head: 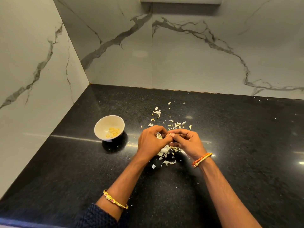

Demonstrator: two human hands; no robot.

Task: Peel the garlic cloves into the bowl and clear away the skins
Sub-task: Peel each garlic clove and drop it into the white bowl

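A small white bowl (102,129) stands on the black counter, left of my hands, with several peeled yellow garlic cloves (112,131) in it. My left hand (152,142) and my right hand (187,143) meet above the counter, fingers curled, pinching a garlic clove (159,136) between them; the clove is mostly hidden, with only a bit of papery skin showing. Pale garlic skins (167,153) lie scattered under and behind my hands.
The black speckled counter (246,145) runs into a corner of marble-patterned walls at the left and back. More skin flakes (157,111) are strewn toward the back wall. The counter's front edge is at the bottom left.
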